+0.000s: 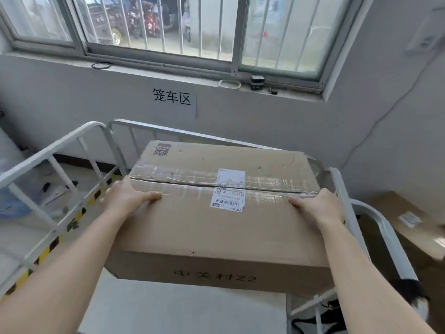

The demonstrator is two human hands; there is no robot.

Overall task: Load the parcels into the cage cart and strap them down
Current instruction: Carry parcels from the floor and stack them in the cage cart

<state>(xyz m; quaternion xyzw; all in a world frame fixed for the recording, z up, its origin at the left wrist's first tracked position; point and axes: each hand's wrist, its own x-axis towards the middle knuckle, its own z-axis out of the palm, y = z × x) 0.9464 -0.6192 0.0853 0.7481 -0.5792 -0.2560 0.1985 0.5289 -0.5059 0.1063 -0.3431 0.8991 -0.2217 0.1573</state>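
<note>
1. The cage cart (48, 152) stands below the window (159, 27), white rails on three sides.
2. The big cardboard parcel (216, 227) is between those rails, taped seam up.
3. The left hand (130, 196) grips the parcel's left edge and the right hand (320, 208) its right edge, both thumbs on top.
4. A shipping label (228, 189) straddles the tape.

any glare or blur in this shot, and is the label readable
Head view: daylight from the window lights the scene evenly; the clear tape on the cardboard box shows streaky glare; the label has small print too soft to read; the wide lens bows the cart rails; the lower right corner is blurred.
</note>
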